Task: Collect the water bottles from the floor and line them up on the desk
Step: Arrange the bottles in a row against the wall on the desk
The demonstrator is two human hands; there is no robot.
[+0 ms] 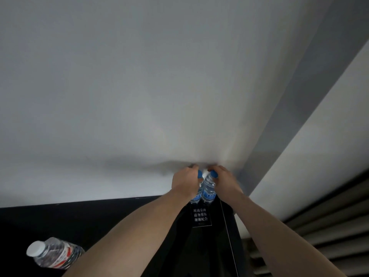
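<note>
Two clear water bottles with blue caps and blue labels stand side by side at the far end of the black desk, close to the white wall. My left hand grips the left bottle around its neck. Around the top of the right bottle curl the fingers of my right hand. The bottles touch or nearly touch each other. A third clear bottle with a white cap and a red and white label stands at the lower left on the desk, apart from both hands.
A small black sign with white characters lies on the desk just before the two bottles. The desk's right edge runs along a white wall. Dark slats fill the lower right.
</note>
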